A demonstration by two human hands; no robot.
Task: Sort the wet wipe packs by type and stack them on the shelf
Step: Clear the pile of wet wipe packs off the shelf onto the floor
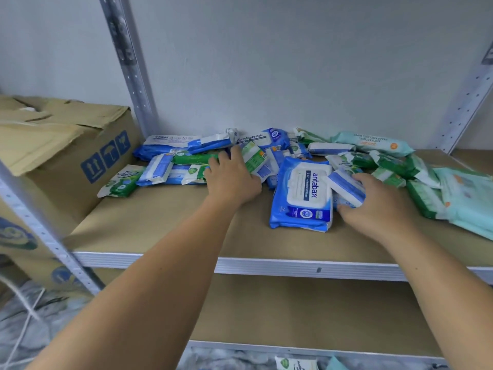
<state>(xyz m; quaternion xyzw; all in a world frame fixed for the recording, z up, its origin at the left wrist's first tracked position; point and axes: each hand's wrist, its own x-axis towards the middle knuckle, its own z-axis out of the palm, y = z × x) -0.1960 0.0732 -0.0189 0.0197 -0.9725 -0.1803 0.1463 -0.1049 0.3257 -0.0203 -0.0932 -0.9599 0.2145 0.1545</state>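
Left hand [232, 180] plus right hand [373, 209] making two; two cardboard boxes [61, 161] sitting; wipe packs [301, 193] lying too jumbled to count.

Head view, down onto near shelf [160, 225]

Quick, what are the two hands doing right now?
Left hand: open, fingers resting on the pile of packs.
Right hand: holding a small blue-and-white pack.

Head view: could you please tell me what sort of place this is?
Probably a storeroom: a slotted metal shelf rack against a bare wall, a cardboard box beside it, wet wipe packs heaped loose.
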